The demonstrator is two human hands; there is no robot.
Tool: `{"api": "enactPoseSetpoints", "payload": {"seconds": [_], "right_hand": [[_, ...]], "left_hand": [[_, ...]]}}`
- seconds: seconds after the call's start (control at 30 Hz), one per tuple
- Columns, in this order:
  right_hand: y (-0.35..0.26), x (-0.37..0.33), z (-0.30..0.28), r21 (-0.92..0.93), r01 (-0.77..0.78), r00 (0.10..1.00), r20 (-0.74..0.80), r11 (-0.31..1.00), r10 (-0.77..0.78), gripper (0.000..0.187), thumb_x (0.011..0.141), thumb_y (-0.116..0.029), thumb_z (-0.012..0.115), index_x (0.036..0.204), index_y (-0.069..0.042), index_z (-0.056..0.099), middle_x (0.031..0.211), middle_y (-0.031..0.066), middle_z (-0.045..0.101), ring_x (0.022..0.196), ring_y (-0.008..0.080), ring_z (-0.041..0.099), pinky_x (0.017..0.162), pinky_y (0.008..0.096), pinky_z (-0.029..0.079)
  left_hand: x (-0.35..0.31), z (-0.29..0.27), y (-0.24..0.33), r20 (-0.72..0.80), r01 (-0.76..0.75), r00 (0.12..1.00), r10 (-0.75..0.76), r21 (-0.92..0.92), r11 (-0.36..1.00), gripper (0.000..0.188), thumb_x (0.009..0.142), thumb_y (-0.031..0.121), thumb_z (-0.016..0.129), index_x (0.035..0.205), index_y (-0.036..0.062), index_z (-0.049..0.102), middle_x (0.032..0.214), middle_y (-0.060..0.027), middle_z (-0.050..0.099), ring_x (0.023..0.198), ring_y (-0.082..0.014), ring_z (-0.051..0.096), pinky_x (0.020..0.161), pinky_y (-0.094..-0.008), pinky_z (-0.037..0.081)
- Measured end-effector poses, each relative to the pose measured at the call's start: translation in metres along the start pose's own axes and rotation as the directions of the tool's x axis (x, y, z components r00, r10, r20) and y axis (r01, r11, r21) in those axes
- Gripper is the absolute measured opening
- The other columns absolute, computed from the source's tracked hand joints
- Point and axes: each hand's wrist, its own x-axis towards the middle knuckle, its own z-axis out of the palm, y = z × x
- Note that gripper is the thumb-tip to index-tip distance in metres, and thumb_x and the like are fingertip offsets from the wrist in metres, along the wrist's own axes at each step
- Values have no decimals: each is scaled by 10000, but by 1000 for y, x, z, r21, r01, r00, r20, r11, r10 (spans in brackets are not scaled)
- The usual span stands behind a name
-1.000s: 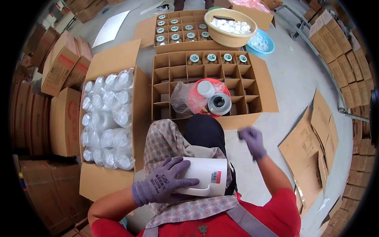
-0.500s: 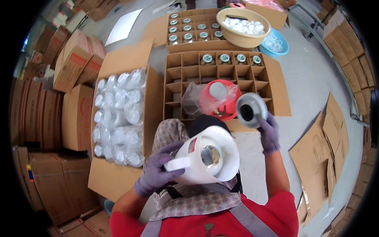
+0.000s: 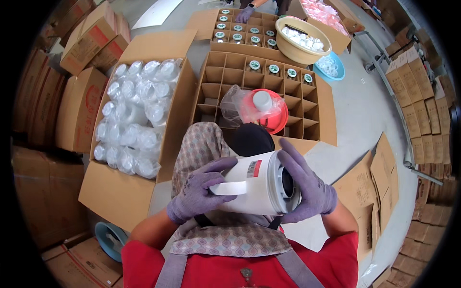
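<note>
Jug [image 3: 258, 191], white and red-labelled, is lying tilted between left fingers [image 3: 222, 165] clamping its handle [image 3: 234, 187] side and right fingers [image 3: 296, 165] gripping its grey ring [image 3: 274, 181]

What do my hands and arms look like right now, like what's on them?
Your left hand and right hand wear matching purple-grey fabric gloves, snug at the wrists. Faint dark marks show on the back of the left glove, too unclear to make out. Your forearms are bare above them, up to plain red sleeves.
</note>
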Motion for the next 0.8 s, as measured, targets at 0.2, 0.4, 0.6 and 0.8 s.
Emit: {"api": "enactPoseSetpoints", "payload": {"seconds": [0.2,0.4,0.6,0.8], "right_hand": [[-7,2,14,-10,47,987,153,999,-44,1237,521,-462,871,1467,46,255,1475,342,222,1326,512,323,1087,515,294],[-41,22,30,46,311,926,211,949,-313,1040,481,-425,860,1364,-85,429,1390,300,330,1244,539,372,990,593,352],[-54,27,37,-76,554,772,420,829,-477,744,501,-408,820,1198,-419,560,1390,105,393,1280,440,365,972,656,308],[-26,28,6,-164,525,740,572,835,-353,760,546,-493,809,1254,-428,540,1449,80,361,1301,437,354,1013,664,310]], "left_hand": [[-17,3,-14,-32,3,999,-6,-100,995,296,737,174,773,922,-24,654,1246,-211,609,1164,-311,597,979,-367,464],[-18,-11,-34,314,486,867,-387,-362,796,320,798,216,749,1011,-15,691,1037,-105,709,942,-129,637,855,-299,498],[-1,-15,-54,523,496,796,-305,-274,824,331,818,237,734,1060,14,700,910,-1,691,829,-65,600,767,-249,492],[-4,-5,-44,332,517,840,-429,-248,819,393,829,292,726,1099,10,682,927,-46,707,848,-85,620,772,-263,499]]}}
